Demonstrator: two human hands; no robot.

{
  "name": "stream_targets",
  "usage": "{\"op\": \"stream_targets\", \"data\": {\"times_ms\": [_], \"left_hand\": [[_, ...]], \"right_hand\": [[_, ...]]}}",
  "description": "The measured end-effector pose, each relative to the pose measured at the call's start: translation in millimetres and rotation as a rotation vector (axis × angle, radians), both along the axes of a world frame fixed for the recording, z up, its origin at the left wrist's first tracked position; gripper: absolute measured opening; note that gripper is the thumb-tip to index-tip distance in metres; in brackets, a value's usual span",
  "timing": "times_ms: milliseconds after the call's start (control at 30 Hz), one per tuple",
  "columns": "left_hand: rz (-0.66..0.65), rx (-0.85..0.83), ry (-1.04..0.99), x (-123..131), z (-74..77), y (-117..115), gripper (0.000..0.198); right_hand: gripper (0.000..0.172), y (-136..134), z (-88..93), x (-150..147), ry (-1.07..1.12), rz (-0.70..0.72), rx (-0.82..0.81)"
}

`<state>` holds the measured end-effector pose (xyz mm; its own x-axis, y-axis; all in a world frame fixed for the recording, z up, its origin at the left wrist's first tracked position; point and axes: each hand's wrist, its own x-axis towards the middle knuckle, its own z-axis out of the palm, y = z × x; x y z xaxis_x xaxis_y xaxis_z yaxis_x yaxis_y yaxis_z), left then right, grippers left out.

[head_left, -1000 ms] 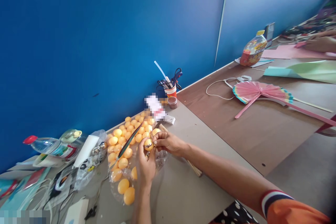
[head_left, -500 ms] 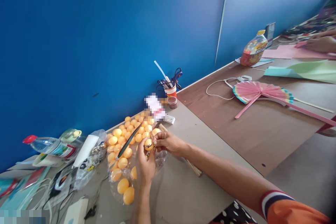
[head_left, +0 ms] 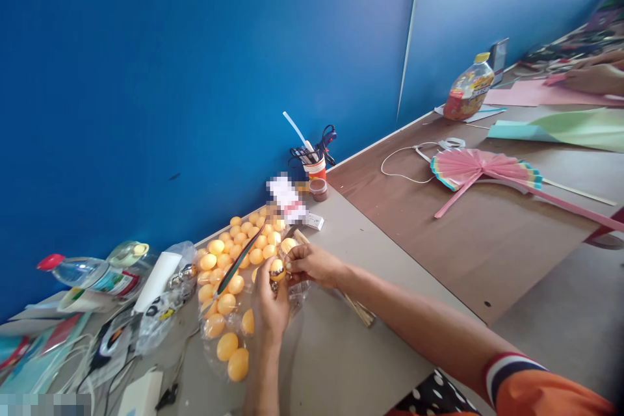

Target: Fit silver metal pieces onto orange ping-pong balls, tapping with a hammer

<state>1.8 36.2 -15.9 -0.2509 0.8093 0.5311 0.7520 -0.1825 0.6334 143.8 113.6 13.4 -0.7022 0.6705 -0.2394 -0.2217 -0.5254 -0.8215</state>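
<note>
Between the thumb and fingers of my left hand [head_left: 271, 305] is an orange ball [head_left: 277, 266] with a shiny metallic patch around its lower part. The fingers of my right hand [head_left: 316, 264] are pinched together against the ball's right side. What they hold, if anything, is too small to make out. Behind and to the left of my hands, several plain orange balls [head_left: 227, 304] lie on and in a clear plastic bag [head_left: 214, 359]. A long, narrow dark tool [head_left: 238, 264] rests across them at a slant.
Against the blue wall stand a cup of pens [head_left: 316, 168] and a small brown-filled jar [head_left: 318, 190]. Bottles [head_left: 97, 271], cables and plastic bags crowd the left. To the right lie a pink paper fan [head_left: 480, 169] and a juice bottle [head_left: 468, 91]; another person's hand [head_left: 592, 78] is beyond.
The view has shifted very slightly, so the table things appear a little further left. Both hands keep nearly the same place and grip, with only small finger movement at the ball.
</note>
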Motion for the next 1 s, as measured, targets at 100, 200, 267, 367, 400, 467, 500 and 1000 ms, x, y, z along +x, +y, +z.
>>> {"op": "stream_targets", "data": {"times_ms": [100,200,267,367,400,467,500,1000], "left_hand": [[-0.007,0.011,0.040,0.9,0.1,-0.7,0.031],[-0.009,0.029,0.069,2.0,0.8,-1.1,0.030],[-0.024,0.025,0.084,2.7,2.0,-1.2,0.030],[-0.047,-0.001,0.087,3.7,4.3,-1.7,0.030],[-0.048,-0.008,0.088,4.0,4.9,-2.0,0.030],[-0.048,-0.016,0.094,4.6,5.6,-2.5,0.030],[-0.048,-0.021,0.098,4.8,5.6,-2.8,0.031],[-0.028,-0.072,-0.197,7.8,13.3,-4.1,0.040]], "right_hand": [[0.023,0.4,0.0,0.0,-0.043,-0.005,-0.003],[0.017,1.6,-2.0,0.2,-0.081,-0.003,0.006],[0.015,2.9,-4.8,0.2,-0.096,0.002,0.015],[0.016,4.5,-9.3,-0.3,-0.093,0.006,0.024],[0.016,4.7,-10.4,-0.6,-0.090,0.007,0.025],[0.017,4.6,-11.5,-1.0,-0.091,0.001,0.025],[0.017,4.3,-11.5,-1.3,-0.096,-0.003,0.025],[0.047,4.2,-3.8,2.9,0.074,0.013,-0.052]]}}
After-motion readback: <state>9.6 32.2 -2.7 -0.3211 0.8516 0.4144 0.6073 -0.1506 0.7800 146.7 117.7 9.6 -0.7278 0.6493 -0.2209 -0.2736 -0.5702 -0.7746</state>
